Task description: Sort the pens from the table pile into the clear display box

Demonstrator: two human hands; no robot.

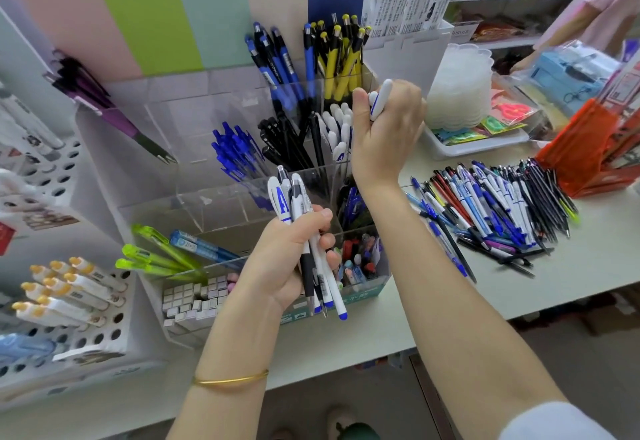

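Note:
My left hand grips a bundle of white pens with blue tips, upright in front of the clear display box. My right hand holds a single white-and-blue pen above the compartment of white pens at the box's right side. Other compartments hold blue pens, black pens, and yellow pens. The loose pile of pens lies on the white table to the right.
An orange pen stand sits right of the pile. A white tray with coloured packets and stacked clear lids stands behind it. White perforated racks with markers fill the left. Another person's arm is at the far right.

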